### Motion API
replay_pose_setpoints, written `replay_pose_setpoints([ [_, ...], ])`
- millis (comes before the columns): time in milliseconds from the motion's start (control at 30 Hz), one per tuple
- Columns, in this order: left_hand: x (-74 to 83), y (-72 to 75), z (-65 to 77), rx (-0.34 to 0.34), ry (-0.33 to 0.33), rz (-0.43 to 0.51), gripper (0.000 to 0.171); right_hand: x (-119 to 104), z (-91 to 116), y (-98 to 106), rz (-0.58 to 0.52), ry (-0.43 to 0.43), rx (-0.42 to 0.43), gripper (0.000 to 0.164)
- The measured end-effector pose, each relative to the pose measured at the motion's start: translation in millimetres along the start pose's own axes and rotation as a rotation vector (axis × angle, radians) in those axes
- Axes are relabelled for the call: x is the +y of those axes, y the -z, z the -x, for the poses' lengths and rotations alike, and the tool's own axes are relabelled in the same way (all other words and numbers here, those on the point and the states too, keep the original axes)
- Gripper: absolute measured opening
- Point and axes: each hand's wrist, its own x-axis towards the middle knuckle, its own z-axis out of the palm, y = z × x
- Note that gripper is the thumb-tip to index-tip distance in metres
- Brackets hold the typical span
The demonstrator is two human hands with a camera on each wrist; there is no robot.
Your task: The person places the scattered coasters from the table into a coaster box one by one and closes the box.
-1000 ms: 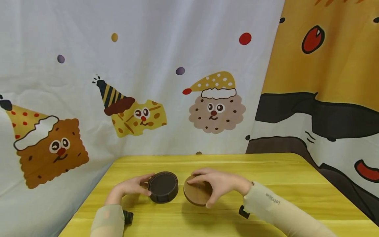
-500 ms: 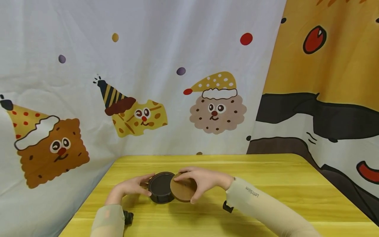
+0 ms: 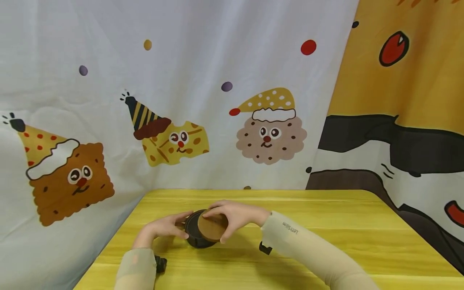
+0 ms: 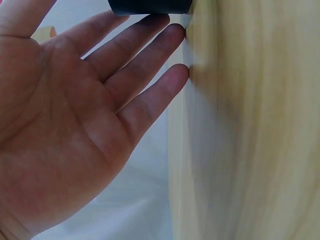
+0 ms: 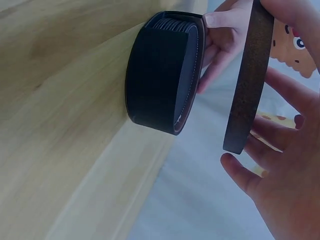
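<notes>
A round black coaster holder (image 3: 193, 228) stands on the table, with several thin layers showing through a gap in its stitched wall (image 5: 155, 77). My left hand (image 3: 164, 228) holds its left side between thumb and fingers; in the left wrist view the fingers reach to the holder's lower side (image 4: 150, 6). My right hand (image 3: 235, 215) grips a round wooden disc (image 3: 212, 230) by its edge, thumb in front and fingers behind. Tilted, the disc covers the right part of the holder's top in the head view. A gap separates disc (image 5: 250, 75) and holder in the right wrist view.
The wood-grain table (image 3: 290, 217) spreads around both hands. Behind it hangs a white curtain (image 3: 203, 60) printed with cartoon biscuits and cheese. Dark wrist straps (image 3: 266, 248) show at both sleeves.
My right hand has carried the wooden disc leftward, from beside the holder to over its right part. The left hand has stayed at the holder. The head view has shifted slightly.
</notes>
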Motion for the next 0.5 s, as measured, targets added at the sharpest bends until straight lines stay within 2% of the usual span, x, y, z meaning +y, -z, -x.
replay_pose_setpoints([
  [233,2.1,-2.5,1.8,0.028,0.033,-0.012,0.093,3.1,-24.6,-5.2,-0.008,-0.017,-0.001,0.085],
  [500,2.7,-1.4,2.0,0.031,0.027,0.011,0.088,9.1,-48.0,-15.0,0.035,-0.041,0.002,0.083],
])
